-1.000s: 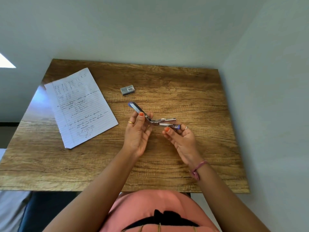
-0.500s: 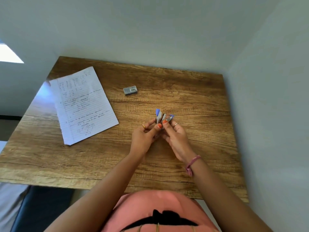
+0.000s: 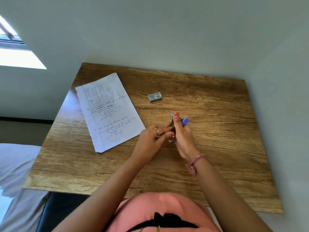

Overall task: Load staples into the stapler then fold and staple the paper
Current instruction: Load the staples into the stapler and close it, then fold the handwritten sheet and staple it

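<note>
A small blue and metal stapler (image 3: 184,121) is held upright above the middle of the wooden table (image 3: 217,148), nearly folded shut. My right hand (image 3: 183,139) wraps around it, thumb pressed along its top. My left hand (image 3: 151,141) pinches its lower metal end from the left. Most of the stapler is hidden by my fingers. A lined sheet of paper (image 3: 108,111) with handwriting lies flat at the left of the table. A small grey staple box (image 3: 155,96) lies behind the hands, closed as far as I can see.
The table stands in a corner, with walls close behind and to the right. Its left edge borders a drop to the floor and a pale cushion (image 3: 15,164). Bare wood lies to the right of the hands.
The stapler was spread wide open between both hands one second ago. It has been swung closed and turned upright, and both hands have come together around it.
</note>
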A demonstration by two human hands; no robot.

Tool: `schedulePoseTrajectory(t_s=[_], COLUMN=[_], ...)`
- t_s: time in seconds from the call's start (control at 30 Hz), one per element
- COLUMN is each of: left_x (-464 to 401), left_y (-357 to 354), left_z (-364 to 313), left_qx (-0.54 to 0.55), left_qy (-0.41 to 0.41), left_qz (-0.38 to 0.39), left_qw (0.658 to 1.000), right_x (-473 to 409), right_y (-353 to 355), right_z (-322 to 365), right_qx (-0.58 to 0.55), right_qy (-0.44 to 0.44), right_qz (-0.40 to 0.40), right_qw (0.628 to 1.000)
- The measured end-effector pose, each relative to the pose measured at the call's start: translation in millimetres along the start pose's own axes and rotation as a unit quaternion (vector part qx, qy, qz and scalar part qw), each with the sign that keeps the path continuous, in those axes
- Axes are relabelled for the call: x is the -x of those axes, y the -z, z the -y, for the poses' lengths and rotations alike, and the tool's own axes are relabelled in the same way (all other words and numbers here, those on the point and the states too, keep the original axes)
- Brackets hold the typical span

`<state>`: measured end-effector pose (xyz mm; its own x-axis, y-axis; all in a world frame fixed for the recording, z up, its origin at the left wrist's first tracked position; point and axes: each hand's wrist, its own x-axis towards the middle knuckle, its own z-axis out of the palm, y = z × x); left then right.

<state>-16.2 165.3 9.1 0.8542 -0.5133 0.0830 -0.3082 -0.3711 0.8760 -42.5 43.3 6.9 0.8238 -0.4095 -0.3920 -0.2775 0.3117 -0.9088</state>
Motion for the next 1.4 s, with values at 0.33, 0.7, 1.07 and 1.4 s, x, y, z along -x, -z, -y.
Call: schedulePoseTrajectory(t_s=[0.33, 0.7, 1.07, 1.4], left_x=[-25, -28, -18, -4], left_y=[128, 150, 168, 181], left_z=[87, 105, 105, 95], left_qx=[-0.199, -0.091, -0.031, 0.004], left_qy=[0.267, 0.288, 0.248, 0.262], left_qz=[-0.199, -0.166, 0.011, 0.049], left_qw=[0.922, 0.939, 0.968, 0.964], right_x=[-15, -29, -28, -18], right_y=[-39, -34, -34, -27], right_z=[0, -4, -8, -9], right_qx=[0.063, -0.047, -0.034, 0.012], right_qy=[-0.037, -0.074, -0.055, -0.045], right_qz=[0.007, 0.015, -0.017, -0.029], right_qw=[0.997, 0.996, 0.998, 0.999])
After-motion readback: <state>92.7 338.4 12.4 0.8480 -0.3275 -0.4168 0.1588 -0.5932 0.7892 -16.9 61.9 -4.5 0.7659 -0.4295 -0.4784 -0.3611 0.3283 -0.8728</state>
